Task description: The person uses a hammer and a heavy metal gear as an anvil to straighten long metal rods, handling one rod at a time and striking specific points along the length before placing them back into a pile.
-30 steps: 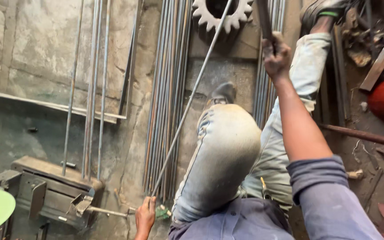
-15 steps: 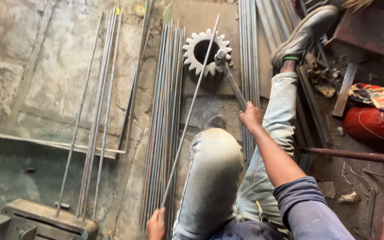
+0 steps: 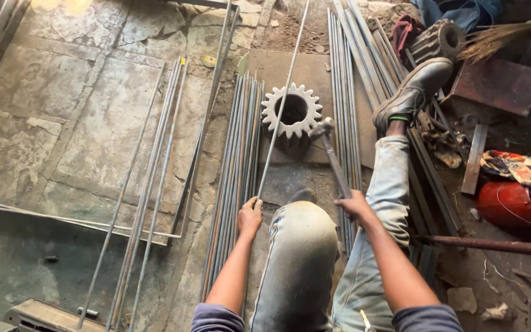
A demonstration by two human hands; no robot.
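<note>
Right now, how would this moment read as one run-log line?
left hand: grips steel rod laid across gear wheel | right hand: holds hammer, head beside gear | seated on floor

hammer (image 3: 330, 154) lowered onto gear (image 3: 291, 111), left hand (image 3: 250, 215) slid up rod (image 3: 281, 107)

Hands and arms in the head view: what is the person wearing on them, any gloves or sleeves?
No gloves: both the left hand and the right hand are bare, with no rings, watch or bands visible. The forearms are uncovered. Blue-grey sleeves are pushed up and bunched near the elbows at the frame's bottom edge.
</note>
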